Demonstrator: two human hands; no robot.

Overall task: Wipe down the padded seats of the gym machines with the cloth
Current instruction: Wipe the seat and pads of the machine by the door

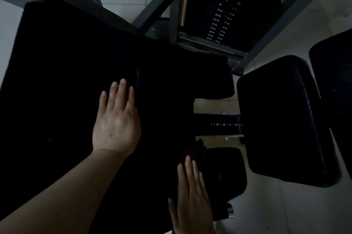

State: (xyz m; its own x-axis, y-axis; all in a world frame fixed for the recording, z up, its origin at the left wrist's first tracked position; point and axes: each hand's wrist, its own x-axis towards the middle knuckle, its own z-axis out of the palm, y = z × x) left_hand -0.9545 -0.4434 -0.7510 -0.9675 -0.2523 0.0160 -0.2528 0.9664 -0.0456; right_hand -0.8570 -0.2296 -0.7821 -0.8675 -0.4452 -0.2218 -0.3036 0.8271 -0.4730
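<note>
- Progress looks mid-way at best: the big black seat pad is under both hands, though in this dim light I can't judge which parts are wiped.
- The neighbouring pad lies untouched, just beside it.
- Left hand rests flat on the seat, fingers straight, holding nothing.
- Right hand presses flat-fingered on the dark cloth at the seat's near-right lobe.

Gym: weight stack, black padded seat, steel machine frame.
</note>
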